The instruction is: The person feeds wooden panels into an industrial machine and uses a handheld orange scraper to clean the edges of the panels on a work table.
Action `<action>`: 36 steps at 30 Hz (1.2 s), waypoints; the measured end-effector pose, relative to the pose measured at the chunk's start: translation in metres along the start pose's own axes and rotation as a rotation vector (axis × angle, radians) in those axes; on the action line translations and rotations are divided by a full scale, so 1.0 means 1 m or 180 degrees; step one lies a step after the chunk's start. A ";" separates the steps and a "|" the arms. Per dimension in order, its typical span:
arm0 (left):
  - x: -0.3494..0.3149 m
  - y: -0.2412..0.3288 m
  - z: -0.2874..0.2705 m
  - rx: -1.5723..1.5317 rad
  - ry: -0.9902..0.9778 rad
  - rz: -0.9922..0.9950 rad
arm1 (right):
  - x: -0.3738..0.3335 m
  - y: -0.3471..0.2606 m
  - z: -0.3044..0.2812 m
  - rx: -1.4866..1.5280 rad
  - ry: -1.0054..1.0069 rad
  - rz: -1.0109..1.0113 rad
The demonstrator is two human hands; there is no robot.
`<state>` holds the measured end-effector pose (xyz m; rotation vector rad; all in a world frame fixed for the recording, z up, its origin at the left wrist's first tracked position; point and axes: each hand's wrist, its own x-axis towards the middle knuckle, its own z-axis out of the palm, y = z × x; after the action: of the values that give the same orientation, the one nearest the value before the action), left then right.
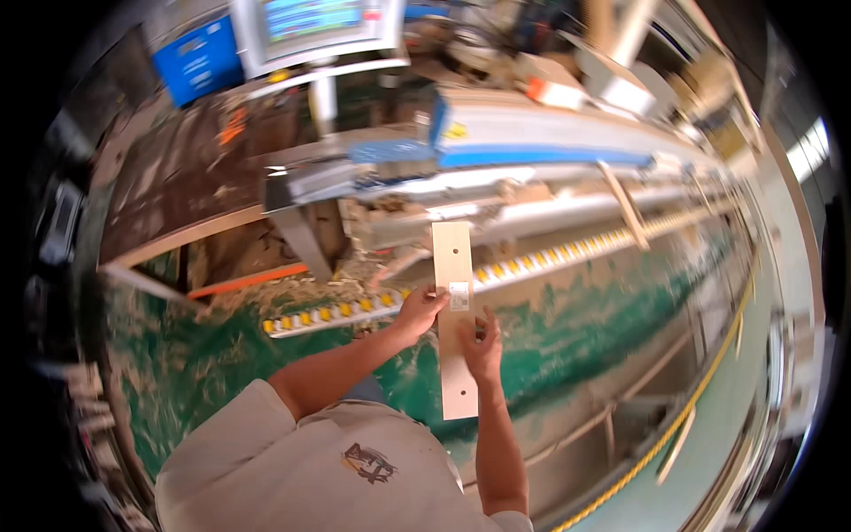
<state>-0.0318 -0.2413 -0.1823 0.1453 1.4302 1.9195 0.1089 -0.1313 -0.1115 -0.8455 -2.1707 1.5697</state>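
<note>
A pale wooden board (pixel 454 363), long and narrow, is held up in front of my body with its length pointing away from me. It has one dark hole near each end and a small white label (pixel 458 296) near its middle. My left hand (pixel 423 314) is closed on the board's left edge beside the label. Lower down, my right hand (pixel 481 350) grips the right edge, with its thumb side over the board's face and a finger raised. Fingers behind the board are hidden.
Ahead runs a long machine with a blue-edged guard (pixel 541 146) and a rail of yellow rollers (pixel 532 263). A brown worktable (pixel 177 177) and a screen (pixel 315 22) are at the left. Sawdust covers parts of the green floor (pixel 576 328). A yellow-edged conveyor (pixel 656 434) curves along the right.
</note>
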 end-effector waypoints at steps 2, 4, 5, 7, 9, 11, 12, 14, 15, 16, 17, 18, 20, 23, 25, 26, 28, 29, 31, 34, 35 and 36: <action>0.007 0.045 -0.043 -0.0304 0.0263 -0.0223 | 0.065 0.003 0.052 -0.0615 -0.0292 0.0396; 0.022 0.071 -0.093 -0.0454 0.0799 -0.0375 | 0.118 -0.002 0.123 -0.0983 -0.0674 0.0205; 0.032 0.077 -0.117 -0.0530 0.0917 -0.0364 | 0.133 -0.009 0.154 -0.1082 -0.0789 0.0096; 0.062 0.096 -0.156 -0.0627 0.0995 -0.0349 | 0.171 -0.007 0.200 -0.1110 -0.0829 -0.0046; 0.098 0.107 -0.179 -0.0609 0.1190 -0.0515 | 0.207 0.008 0.233 -0.0971 -0.0761 -0.0101; 0.128 0.111 -0.209 -0.0440 0.1209 -0.0609 | 0.229 0.002 0.259 -0.1143 -0.0791 0.0034; 0.141 0.111 -0.227 -0.0318 0.1135 -0.0533 | 0.238 -0.007 0.273 -0.1215 -0.0828 0.0087; 0.166 0.107 -0.241 -0.0161 0.1431 -0.0258 | 0.251 -0.018 0.292 -0.1331 -0.0787 0.0122; 0.176 0.106 -0.244 -0.0079 0.1560 -0.0128 | 0.258 -0.021 0.296 -0.1267 -0.0875 0.0159; 0.184 0.105 -0.249 0.0151 0.1660 -0.0240 | 0.265 -0.024 0.299 -0.1200 -0.0970 0.0193; 0.190 0.107 -0.250 0.0405 0.1732 -0.0374 | 0.272 -0.024 0.301 -0.1120 -0.1040 0.0256; 0.195 0.108 -0.251 0.0661 0.1811 -0.0504 | 0.277 -0.025 0.303 -0.0952 -0.1112 0.0336; 0.196 0.106 -0.244 0.0817 0.2077 -0.0325 | 0.287 -0.023 0.305 -0.0578 -0.1226 0.0507; 0.196 0.111 -0.231 0.0972 0.2271 -0.0425 | 0.304 -0.010 0.303 0.0057 -0.1553 0.0583; 0.185 0.127 -0.216 0.1092 0.2341 -0.0644 | 0.301 -0.008 0.301 -0.0069 -0.1610 0.0682; 0.177 0.151 -0.198 0.1173 0.2341 -0.0722 | 0.304 -0.008 0.295 -0.0132 -0.1601 0.0715; 0.181 0.156 -0.188 0.1212 0.2402 -0.0719 | 0.313 -0.006 0.293 -0.0361 -0.1537 0.0353; 0.186 0.141 -0.196 0.1186 0.2467 -0.0674 | 0.312 -0.007 0.295 -0.0456 -0.1552 0.0169; 0.198 0.133 -0.189 0.1217 0.2534 -0.0647 | 0.318 -0.023 0.280 -0.0333 -0.1394 0.0209; 0.224 0.134 -0.146 0.1224 0.2523 -0.0672 | 0.343 -0.020 0.241 -0.0218 -0.1323 0.0379; 0.235 0.128 -0.136 0.1147 0.2502 -0.0680 | 0.352 -0.012 0.232 -0.0215 -0.1231 0.0265; 0.245 0.123 -0.127 0.1070 0.2484 -0.0689 | 0.361 -0.004 0.223 -0.0214 -0.1138 0.0152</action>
<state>-0.3314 -0.2074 -0.2013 -0.6464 2.1596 1.5984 -0.2995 -0.0684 -0.2102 -0.6814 -2.4756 1.7956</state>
